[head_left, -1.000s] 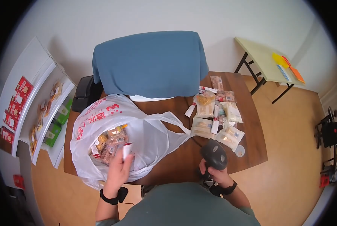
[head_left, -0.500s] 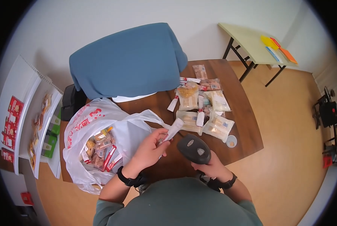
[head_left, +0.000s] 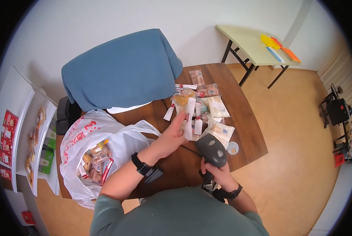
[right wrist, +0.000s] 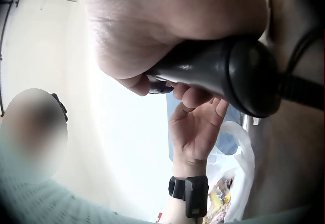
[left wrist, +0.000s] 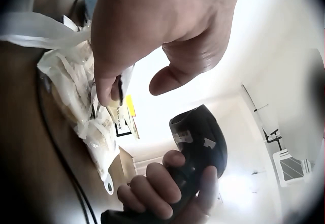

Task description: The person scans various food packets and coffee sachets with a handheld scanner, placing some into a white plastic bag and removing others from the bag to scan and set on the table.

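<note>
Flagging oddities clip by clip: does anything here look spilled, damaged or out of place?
Nothing looks clearly spilled or damaged. Oddest is the blue cloth draped at the back of the table, hiding whatever it covers. The packets beside it overlap in an untidy heap.

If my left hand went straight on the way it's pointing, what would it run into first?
Probably the pile of snack packets on the table, beyond the slim packet at the left hand. Depth is unclear, so it might pass above them.

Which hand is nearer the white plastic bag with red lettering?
Left. The left hand is just right of the bag; the right hand, holding a black gun-shaped scanner, is farther right.
</note>
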The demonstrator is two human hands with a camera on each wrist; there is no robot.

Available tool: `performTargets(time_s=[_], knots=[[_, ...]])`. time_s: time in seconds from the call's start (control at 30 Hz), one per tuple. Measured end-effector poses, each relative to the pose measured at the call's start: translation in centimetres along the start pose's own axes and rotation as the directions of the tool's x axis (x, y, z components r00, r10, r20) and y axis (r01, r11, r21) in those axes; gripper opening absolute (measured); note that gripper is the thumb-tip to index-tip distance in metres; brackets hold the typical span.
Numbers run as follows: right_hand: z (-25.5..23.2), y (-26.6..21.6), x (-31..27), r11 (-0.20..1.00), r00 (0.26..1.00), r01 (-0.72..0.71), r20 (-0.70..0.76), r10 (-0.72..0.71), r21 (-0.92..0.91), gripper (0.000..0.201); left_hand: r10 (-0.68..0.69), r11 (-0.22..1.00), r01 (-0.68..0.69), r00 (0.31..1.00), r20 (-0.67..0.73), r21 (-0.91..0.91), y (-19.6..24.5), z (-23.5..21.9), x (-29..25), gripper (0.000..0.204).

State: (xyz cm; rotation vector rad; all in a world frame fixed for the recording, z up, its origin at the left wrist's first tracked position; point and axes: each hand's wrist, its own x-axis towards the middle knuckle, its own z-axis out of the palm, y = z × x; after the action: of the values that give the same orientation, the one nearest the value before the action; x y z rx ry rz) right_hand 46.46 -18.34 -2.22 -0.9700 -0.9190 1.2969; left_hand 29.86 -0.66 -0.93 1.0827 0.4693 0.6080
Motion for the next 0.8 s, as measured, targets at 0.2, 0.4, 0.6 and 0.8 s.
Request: performTargets(time_s=[0.2, 0.4, 0.6, 0.8], knots=[[-0.6, 0.5, -0.4, 0.999, 0.998, 0.024, 0.049, -0.026, 0.047, 0.026, 0.087, 0.88, -0.043, 0.994, -0.072, 0.473, 0.8, 0.2, -2.8, 0.065], [-0.7, 1.8, -0.1, 0.998, 0.995, -0.016, 0.099, 0.01, 0.061, 0.032, 0.191, 0.746, -0.048, 0.971, -0.145, 0.665, 1.9, -2.0, -11.9, 0.029], [-0.2, 2.4, 0.8, 0.997, 0.991, 0.0, 0.134, -0.01, 0.075, 0.044, 0.431, 0.494, 0.123, 0.825, -0.366, 0.86, 0.8, -6.9, -19.3, 0.03], [0.2, 2.8, 1.0, 0.992, 0.994, -0.015, 0.113, 0.001, 0.126, 0.046, 0.374, -0.278, 0.696, 0.713, -0.593, 0.662, -1.2, -9.4, -24.2, 0.032]])
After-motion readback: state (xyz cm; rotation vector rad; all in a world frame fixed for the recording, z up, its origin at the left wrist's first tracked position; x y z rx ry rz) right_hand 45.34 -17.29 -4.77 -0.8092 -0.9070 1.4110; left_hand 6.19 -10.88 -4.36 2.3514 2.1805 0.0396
